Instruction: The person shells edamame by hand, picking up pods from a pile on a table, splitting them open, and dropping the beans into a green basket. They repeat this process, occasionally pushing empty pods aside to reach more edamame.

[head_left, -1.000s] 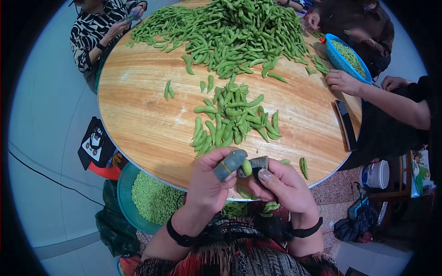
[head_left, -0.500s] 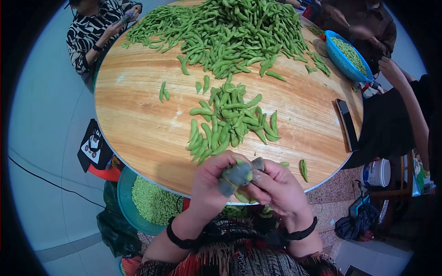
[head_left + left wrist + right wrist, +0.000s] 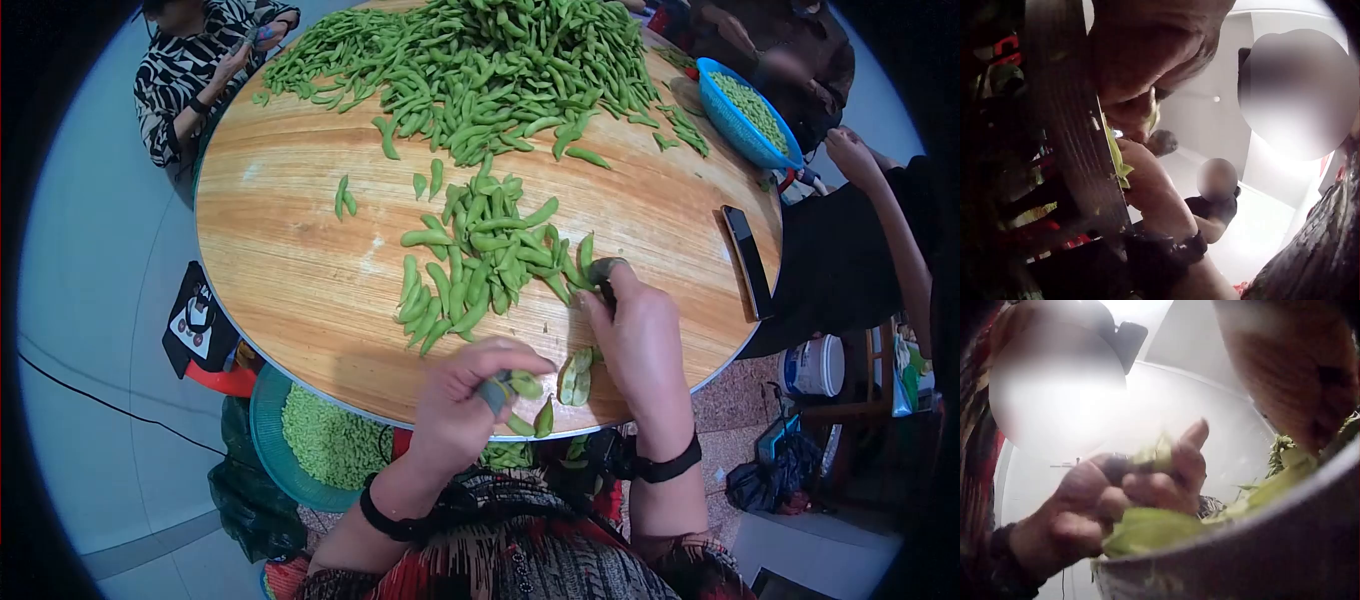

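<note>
Close to the near table edge, my left hand grips a yellow-green edamame pod with its curled fingers, one finger pointing right. A grey cover wraps one of its digits. My right hand reaches over the table to the right side of a small pile of green edamame pods. Its thumb and a grey-capped finger bracket the end of a pod; I cannot tell whether they pinch it. Between the hands lie split pods with pale insides and a pod at the edge.
A large heap of pods covers the far side of the round wooden table. A phone lies at the right. Shelled beans fill a blue basket and a green basin below the left edge. Other people sit around.
The hands were together working a pod. My right hand has since parted from the left and moved up and right to the small pile. Split pods now show near the edge.
</note>
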